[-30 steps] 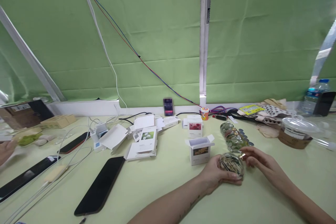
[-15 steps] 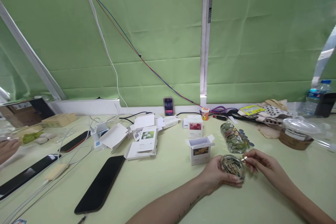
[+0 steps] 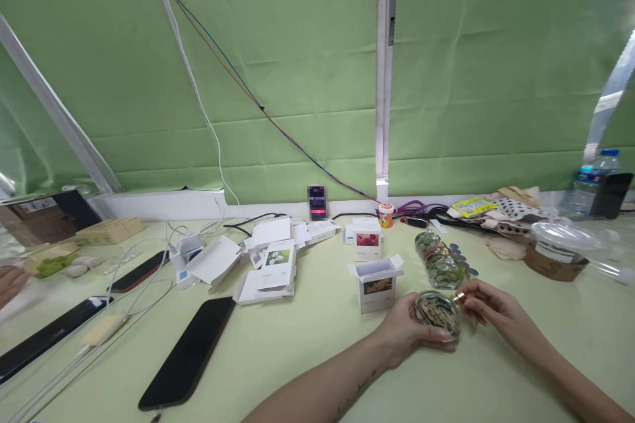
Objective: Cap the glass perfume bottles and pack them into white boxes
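Note:
My left hand is wrapped round a round, flat clear glass bottle with pale and dark bits inside, tilted so its neck points right. Thumb and fingers of my right hand pinch the small gold cap at that neck. An open white box with a dark picture on its front stands just left of the bottle, flaps up. Behind my hands, several similar round glass bottles are lined up, with small dark discs to their right.
Flattened white boxes and a large black phone lie left. Behind stand a white box with a red picture and an orange tub. A plastic-lidded bowl sits right. Another person's hand is at the far left.
The view has shifted very slightly. Both hands keep their hold on the bottle and its gold cap; the fingers of my right hand have barely moved.

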### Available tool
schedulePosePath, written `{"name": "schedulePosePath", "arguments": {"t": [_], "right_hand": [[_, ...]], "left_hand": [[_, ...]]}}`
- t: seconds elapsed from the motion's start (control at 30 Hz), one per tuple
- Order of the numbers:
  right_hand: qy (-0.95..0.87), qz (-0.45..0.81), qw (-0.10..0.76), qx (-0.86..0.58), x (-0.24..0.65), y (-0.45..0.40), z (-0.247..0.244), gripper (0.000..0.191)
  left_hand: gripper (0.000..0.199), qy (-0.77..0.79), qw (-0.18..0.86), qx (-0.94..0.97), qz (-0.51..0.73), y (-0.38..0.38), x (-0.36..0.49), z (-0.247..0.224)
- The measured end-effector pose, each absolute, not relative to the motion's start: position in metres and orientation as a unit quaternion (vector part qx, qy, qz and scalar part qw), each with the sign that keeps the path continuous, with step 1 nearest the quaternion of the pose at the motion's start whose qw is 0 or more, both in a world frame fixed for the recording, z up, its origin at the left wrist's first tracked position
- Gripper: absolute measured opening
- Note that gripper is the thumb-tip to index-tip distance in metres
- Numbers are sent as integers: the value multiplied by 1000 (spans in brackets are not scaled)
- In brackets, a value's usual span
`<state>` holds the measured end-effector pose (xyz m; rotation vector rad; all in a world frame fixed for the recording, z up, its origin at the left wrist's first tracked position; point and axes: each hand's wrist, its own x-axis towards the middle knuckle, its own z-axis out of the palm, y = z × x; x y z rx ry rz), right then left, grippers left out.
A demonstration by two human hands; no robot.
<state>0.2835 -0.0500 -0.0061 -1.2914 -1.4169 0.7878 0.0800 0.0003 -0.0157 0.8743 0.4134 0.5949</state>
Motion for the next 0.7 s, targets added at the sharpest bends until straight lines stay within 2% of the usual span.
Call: {"name": "schedulePosePath", "arguments": {"t": [0.13,0.37,0.7], "right_hand": [[-584,304,512,-551,285,-50,-4,38],[-613,291,481,-555,283,-52,-1,31],[-636,291,440,-563,283,-53,-6,38]], "left_hand": [[63,195,845,411,281,0,79,-12],[68,208,844,409,278,-2,79,-13],[64,210,840,414,280,-3,79,-12]]}}
